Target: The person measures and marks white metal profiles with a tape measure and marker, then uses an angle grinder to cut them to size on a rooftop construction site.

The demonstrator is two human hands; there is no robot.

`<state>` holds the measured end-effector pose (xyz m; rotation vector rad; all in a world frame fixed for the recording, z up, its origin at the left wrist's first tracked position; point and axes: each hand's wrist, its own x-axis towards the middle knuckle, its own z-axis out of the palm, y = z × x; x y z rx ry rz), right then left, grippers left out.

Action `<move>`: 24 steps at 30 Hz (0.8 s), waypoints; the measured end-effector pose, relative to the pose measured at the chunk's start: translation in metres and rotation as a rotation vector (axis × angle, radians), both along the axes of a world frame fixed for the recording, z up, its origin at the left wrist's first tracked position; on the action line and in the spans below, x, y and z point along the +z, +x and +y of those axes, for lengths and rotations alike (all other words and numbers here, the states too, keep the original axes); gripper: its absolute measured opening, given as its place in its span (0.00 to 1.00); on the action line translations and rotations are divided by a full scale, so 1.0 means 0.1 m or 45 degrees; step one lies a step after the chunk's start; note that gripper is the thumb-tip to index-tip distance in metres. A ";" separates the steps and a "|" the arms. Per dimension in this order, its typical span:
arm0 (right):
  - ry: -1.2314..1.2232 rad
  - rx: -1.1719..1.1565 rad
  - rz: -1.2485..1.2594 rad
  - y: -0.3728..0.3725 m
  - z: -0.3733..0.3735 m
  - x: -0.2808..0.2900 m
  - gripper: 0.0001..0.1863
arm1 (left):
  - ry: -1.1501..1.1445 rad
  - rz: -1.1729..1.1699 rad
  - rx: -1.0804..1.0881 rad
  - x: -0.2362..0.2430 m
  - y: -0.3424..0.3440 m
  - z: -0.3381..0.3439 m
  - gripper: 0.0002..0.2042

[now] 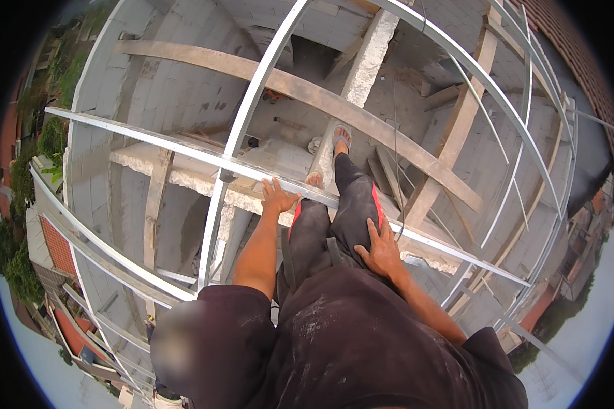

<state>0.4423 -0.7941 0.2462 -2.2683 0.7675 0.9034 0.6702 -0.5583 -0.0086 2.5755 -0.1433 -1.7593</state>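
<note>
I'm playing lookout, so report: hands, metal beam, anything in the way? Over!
Left hand on silver metal beam, fingers spread. Right hand on right thigh. Beam runs crosswise. Wooden plank crosses ahead.

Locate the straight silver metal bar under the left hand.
In the head view, the bar slants from upper left to lower right, with the left hand near its middle; the right leg in black hides a section.

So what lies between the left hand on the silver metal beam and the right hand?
In the head view, both legs of the black, red-striped trousers lie between the left hand and the right hand.
</note>
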 end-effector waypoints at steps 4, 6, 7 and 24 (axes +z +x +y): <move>0.026 0.068 0.022 0.07 -0.31 -0.56 0.44 | 0.015 -0.015 0.078 -0.01 0.02 -0.09 0.65; 0.091 0.035 0.022 0.10 -0.46 -0.79 0.40 | -0.017 -0.145 0.279 0.03 0.02 -0.10 0.66; 0.102 0.019 0.008 0.20 -0.59 -0.89 0.38 | -0.072 -0.296 0.461 -0.04 0.06 -0.14 0.66; 0.240 0.023 -0.162 0.90 -1.47 -0.99 0.22 | 0.129 -0.034 1.405 -0.16 0.86 -0.34 0.75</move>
